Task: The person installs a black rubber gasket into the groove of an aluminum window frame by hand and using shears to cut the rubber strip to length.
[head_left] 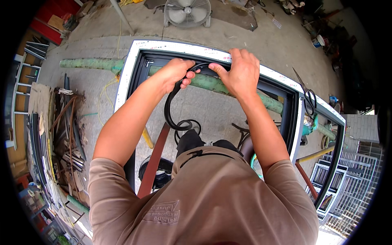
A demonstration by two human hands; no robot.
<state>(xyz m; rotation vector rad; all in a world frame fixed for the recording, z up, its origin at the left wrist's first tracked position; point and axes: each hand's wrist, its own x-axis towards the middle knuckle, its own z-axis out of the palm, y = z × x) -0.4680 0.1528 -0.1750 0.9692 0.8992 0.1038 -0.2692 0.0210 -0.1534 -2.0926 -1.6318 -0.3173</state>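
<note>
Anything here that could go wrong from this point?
Possibly these:
1. The black strip hangs from the left hand in a loose loop near the person's legs, so it might snag or twist.
2. The scissors lie across the frame's edge with the blades jutting past it; a bump could knock them down.
3. The right hand's thumb is close to the strip and might get pinched.

– Glossy black rubber strip (168, 108)?
– Part hidden inside the bare left hand (177, 74); beyond the bare right hand (243, 73), can't tell.
– Grey round metal fan (188, 11)?
– Top edge cuts it.
– Black round bucket (166, 162)?
– Partly behind the reddish-brown flat bar (154, 161) and brown shirt (228, 196).
– Red marks (152, 47) on white film (125, 79)?
– Too small to read.
</note>
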